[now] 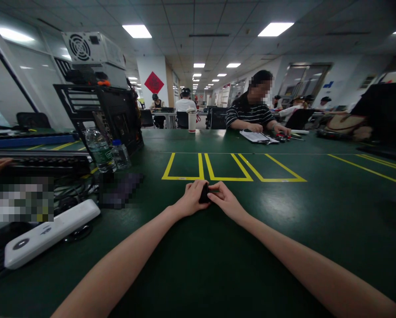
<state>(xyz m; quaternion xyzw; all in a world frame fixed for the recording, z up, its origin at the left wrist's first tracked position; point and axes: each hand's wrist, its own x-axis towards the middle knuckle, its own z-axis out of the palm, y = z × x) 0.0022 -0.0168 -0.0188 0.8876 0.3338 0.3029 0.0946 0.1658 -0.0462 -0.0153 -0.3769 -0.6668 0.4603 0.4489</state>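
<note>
Gripping the small black object [204, 194] just below frame centre, your left hand [194, 197] is closed round it; your right hand [224, 198] touches its right edge, whether pinching cannot be told. It appears light and stiff: hold its sides.

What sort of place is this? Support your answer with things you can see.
Probably a shared workshop or technical office: a black computer case, yellow tape outlines on a green table, and people seated at desks behind.
</note>
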